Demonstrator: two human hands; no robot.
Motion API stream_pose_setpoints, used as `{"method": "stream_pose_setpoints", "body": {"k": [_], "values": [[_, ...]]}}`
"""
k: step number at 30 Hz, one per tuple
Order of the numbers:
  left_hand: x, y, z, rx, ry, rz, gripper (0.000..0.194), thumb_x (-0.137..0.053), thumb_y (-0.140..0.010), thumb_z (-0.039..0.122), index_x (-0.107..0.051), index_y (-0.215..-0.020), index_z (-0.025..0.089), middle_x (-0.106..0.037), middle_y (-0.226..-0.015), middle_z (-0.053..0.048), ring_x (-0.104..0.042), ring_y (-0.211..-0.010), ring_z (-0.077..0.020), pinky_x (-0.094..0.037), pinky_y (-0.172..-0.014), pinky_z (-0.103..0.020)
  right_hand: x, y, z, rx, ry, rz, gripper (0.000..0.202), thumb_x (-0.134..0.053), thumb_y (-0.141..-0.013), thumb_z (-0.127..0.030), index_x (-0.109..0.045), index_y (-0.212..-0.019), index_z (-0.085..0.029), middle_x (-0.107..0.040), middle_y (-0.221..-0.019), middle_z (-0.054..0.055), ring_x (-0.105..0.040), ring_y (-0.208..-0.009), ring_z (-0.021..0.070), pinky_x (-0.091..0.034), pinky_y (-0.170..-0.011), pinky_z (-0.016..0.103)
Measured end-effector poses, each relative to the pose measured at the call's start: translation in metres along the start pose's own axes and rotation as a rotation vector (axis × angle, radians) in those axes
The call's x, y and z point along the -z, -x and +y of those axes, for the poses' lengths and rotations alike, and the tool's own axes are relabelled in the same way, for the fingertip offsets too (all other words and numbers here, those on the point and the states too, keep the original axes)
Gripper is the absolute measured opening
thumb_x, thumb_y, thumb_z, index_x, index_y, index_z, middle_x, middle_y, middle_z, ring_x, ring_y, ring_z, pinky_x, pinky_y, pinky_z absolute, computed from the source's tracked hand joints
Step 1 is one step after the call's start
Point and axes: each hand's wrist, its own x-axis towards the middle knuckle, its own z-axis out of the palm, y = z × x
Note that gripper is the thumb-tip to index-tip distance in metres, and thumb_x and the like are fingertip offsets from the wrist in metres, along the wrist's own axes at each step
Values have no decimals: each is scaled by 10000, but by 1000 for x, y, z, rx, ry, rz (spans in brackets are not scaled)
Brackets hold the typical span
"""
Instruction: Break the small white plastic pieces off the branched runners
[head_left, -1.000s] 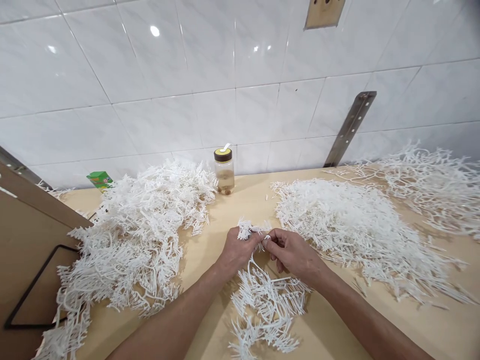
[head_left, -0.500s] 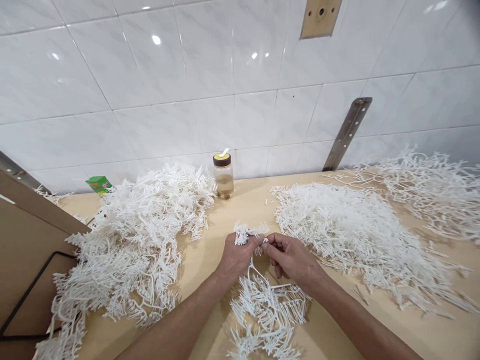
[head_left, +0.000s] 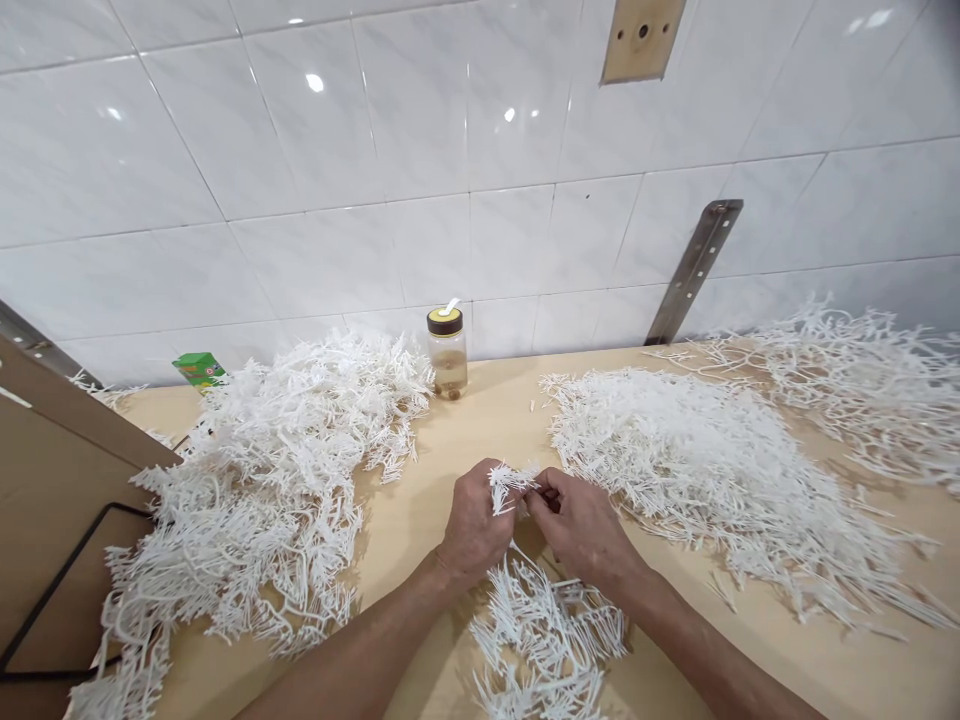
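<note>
My left hand is closed around a white branched plastic sprig. One tufted end sticks up over the thumb, and the longer part hangs below between my forearms onto the table. My right hand meets it from the right, fingers pinched at the sprig's upper end by the left thumb. What exactly sits between the right fingertips is hidden. On the left lies a big heap of similar white sprigs. To the right of my hands spreads a pile of short white pieces.
Thin bare white stems lie tangled at the far right. A lidded bottle of brownish liquid stands near the tiled wall, a green carton behind the left heap. A brown board borders the left; a metal bracket leans at the wall.
My left hand has rolled so its back shows more, carrying the sprig's tufted end slightly right. The hanging part shifted right too. My right fingers have closed in against the left thumb.
</note>
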Motion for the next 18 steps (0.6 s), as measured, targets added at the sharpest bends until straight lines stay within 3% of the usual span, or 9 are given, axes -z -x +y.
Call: {"method": "stream_pose_setpoints", "body": {"k": [3,6,12,16,18], "values": [[0,1,4,6,22,11,151,-645,-785,310,-648,-764,161,-655,-723,-34,-564,-694,-172,-449,-688,-262,-2,-2,-1,-39,8,-7,187,-510,-831,-281,-558,-657,-232,-606,-589,14,-533,-540,186,-366,-490,284],[-2,2,14,83,138,29,236,-696,-767,388,-630,-745,162,-641,-700,-23,-549,-665,-158,-440,-657,-254,1,-6,4,-87,68,71,177,-530,-821,-284,-559,-655,-229,-644,-644,38,-575,-593,203,-403,-529,299],[-3,-2,22,359,221,-12,436,-773,-654,536,-562,-575,163,-493,-465,27,-421,-450,-100,-343,-473,-238,16,-12,18,-32,63,214,186,-535,-857,-368,-616,-767,-226,-668,-686,34,-605,-624,203,-450,-591,314],[0,-6,16,391,235,3,411,-769,-656,535,-618,-621,154,-533,-462,12,-468,-437,-113,-360,-463,-240,19,-13,19,21,104,307,161,-553,-832,-333,-643,-856,-202,-701,-854,71,-603,-637,190,-473,-667,347],[0,-6,16,387,219,9,415,-770,-663,529,-606,-598,153,-524,-451,15,-461,-433,-109,-363,-465,-241,20,-11,15,10,85,267,186,-539,-848,-345,-651,-875,-199,-699,-879,76,-603,-635,185,-478,-657,346]]}}
